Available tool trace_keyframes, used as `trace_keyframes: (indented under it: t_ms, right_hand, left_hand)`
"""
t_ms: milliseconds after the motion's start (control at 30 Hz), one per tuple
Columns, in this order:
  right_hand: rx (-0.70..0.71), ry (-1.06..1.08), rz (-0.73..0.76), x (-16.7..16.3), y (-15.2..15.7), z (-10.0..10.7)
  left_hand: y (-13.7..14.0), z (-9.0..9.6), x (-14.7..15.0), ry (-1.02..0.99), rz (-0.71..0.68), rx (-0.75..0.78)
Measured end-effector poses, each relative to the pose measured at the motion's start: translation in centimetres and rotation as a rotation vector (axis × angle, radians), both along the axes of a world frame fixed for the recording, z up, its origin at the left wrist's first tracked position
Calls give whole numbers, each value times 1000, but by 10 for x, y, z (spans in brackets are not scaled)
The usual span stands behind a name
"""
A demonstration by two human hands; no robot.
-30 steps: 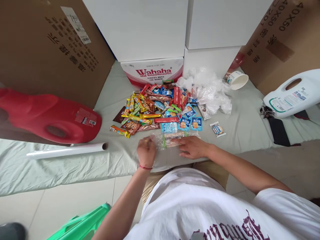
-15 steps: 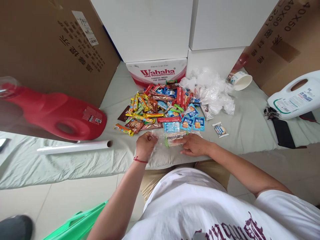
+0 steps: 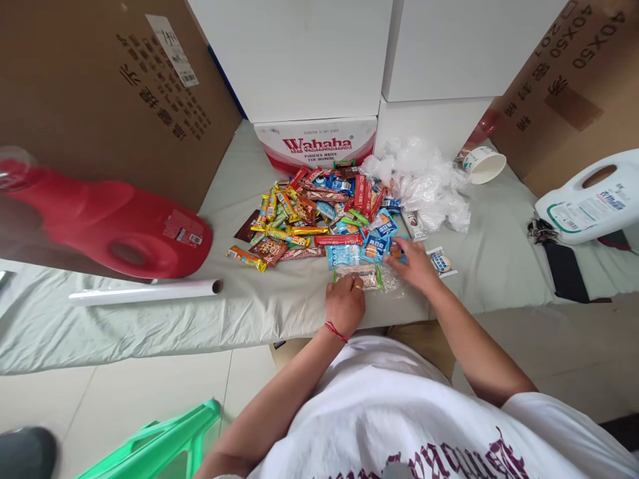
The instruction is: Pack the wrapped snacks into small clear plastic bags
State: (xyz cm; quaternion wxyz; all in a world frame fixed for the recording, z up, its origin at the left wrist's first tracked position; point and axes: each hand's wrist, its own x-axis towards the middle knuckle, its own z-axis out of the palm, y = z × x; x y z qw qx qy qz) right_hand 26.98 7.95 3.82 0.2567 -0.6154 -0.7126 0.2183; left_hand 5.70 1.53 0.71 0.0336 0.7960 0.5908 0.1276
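A snack bar (image 3: 369,276) with green ends lies at the near side of the snack pile, inside a clear plastic bag (image 3: 392,283). My left hand (image 3: 345,303) is closed over the bar's left end, its fingertips partly hidden from view. To the right, my right hand (image 3: 417,266) has thumb and fingers apart over a blue biscuit packet (image 3: 397,247), which it partly covers. Beside that lie another blue packet (image 3: 374,248) and a pale blue one (image 3: 343,255). A white-and-blue biscuit packet (image 3: 441,261) sits just past my right hand.
Behind are many colourful wrapped snacks (image 3: 304,216), a crumpled heap of clear plastic (image 3: 424,183) and a tipped paper cup (image 3: 484,165). A red jug (image 3: 144,226) and a white roll (image 3: 144,293) lie left, a white jug (image 3: 589,199) right. Boxes (image 3: 319,143) stand at the back.
My left hand has moved right onto the bar's left end. My right hand has left the bar and moved up and right to the blue packet. The bar has shifted slightly right.
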Motion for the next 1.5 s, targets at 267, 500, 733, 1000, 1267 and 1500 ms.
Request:
trace_keyframes:
  t_ms: [267,500,733,1000,1267,1500]
  right_hand:
    - [-156,-118,20,7,-26,-7]
    - [-240,-162,63,-57,-20,29]
    - [-306,-305,132,-96,-9,18]
    - [-258,-219,146,-88,-17,12]
    - [-322,778,-152,-62,-47,-7]
    - [-557,1353,-258,-31,-78,-2]
  left_hand:
    - [-2,-8,-2,-2,-44,68]
    - [-1,-5,-1,-116,-25,-15]
    - [-5,-2,-25,-422,57,-28]
    - [22,-6,-32,-474,424,-116]
    - [5,7,9,-724,247,106]
    - [-22,6,30,-373,-348,257]
